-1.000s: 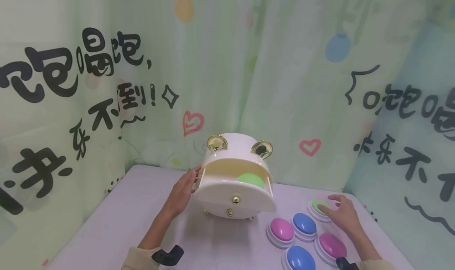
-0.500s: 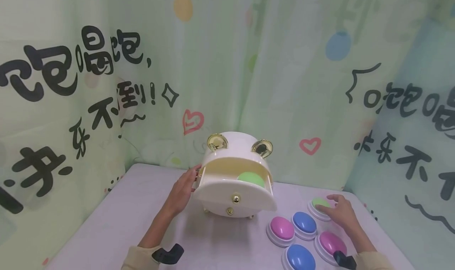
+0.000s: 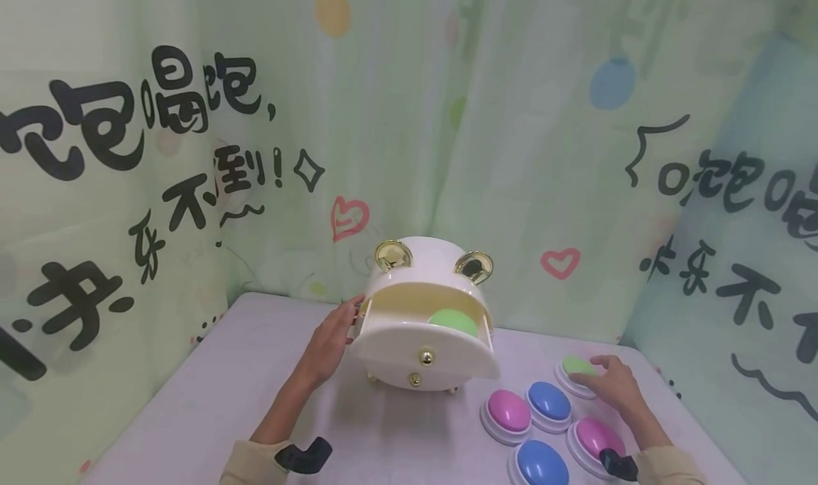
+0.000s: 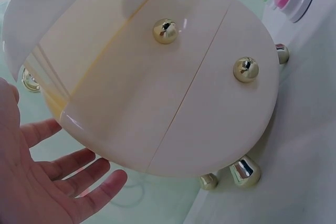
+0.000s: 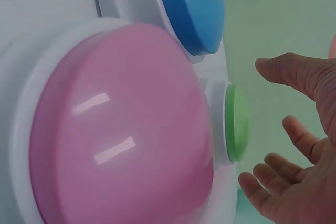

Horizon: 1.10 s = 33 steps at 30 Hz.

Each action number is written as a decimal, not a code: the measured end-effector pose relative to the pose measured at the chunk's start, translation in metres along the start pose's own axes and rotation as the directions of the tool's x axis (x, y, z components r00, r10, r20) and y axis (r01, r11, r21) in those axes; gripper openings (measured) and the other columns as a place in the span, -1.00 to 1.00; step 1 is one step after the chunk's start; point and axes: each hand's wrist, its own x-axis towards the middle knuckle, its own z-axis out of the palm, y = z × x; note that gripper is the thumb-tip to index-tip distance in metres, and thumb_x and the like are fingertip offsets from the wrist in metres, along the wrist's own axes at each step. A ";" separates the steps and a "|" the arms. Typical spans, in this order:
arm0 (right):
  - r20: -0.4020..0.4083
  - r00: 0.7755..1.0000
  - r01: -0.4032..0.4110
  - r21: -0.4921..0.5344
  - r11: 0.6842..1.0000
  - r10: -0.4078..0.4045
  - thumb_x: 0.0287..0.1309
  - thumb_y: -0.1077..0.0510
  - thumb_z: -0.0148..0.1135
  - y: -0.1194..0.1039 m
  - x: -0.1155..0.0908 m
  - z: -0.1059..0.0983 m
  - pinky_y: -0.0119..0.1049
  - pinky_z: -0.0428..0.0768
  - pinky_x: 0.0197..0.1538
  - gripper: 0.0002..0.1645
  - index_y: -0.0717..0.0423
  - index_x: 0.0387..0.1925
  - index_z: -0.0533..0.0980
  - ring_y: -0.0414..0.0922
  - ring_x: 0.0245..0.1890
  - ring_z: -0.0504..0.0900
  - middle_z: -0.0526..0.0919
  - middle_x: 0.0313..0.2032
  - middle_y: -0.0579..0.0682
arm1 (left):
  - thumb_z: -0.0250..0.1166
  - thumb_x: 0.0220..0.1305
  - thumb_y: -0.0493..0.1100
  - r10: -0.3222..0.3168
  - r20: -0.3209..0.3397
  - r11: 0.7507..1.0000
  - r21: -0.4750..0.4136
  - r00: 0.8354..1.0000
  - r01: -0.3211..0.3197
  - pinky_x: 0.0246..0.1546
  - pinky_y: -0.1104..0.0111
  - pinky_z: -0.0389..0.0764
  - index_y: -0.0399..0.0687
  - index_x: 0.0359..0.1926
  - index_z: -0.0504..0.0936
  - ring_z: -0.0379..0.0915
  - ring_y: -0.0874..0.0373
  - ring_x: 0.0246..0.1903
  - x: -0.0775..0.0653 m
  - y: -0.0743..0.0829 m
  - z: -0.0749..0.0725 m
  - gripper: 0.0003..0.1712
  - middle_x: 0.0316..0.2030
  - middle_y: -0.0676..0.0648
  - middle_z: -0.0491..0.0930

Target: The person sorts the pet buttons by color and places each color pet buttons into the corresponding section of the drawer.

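Note:
A cream toy chest with gold round ears and gold knobs stands mid-table. Its upper drawer is pulled out, with a green rounded object inside, partly hidden by the drawer front. My left hand is at the chest's left side, fingers extended along it; in the left wrist view the fingertips lie at the chest's edge. My right hand is beside a green dome button on a white base, thumb and fingers spread. The right wrist view shows nothing between thumb and fingers, and a gap to the green button.
Left of and nearer than the green button are a pink button, a blue button, another pink button and another blue button. A printed curtain hangs behind and beside the white table.
My right hand has shifted slightly lower over the green button, its thumb covering less of the dome. My left hand and the chest stay where they were.

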 end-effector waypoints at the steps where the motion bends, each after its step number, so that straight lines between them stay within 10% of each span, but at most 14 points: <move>1: 0.000 1.000 0.004 -0.001 1.000 -0.004 0.05 -0.22 0.32 0.000 0.000 0.000 0.29 0.26 0.18 0.12 0.59 0.24 0.08 0.49 0.18 0.16 0.13 0.20 0.60 | -0.32 0.52 0.18 0.003 -0.001 1.000 0.004 1.000 -0.003 -0.07 0.13 0.55 0.10 0.39 0.29 0.40 -0.05 0.16 0.001 -0.001 0.000 -0.41 0.19 -0.13 0.45; 33: 0.030 0.999 0.034 -0.024 0.999 -0.034 0.04 -0.06 0.35 0.007 0.011 0.009 0.29 0.19 0.23 0.03 0.67 0.18 0.09 0.51 0.17 0.17 0.18 0.13 0.65 | -0.29 0.51 0.20 0.013 -0.013 0.999 -0.032 1.000 -0.013 -0.14 0.23 0.54 0.16 0.37 0.32 0.44 -0.07 0.11 0.000 0.002 0.000 -0.43 0.09 -0.09 0.52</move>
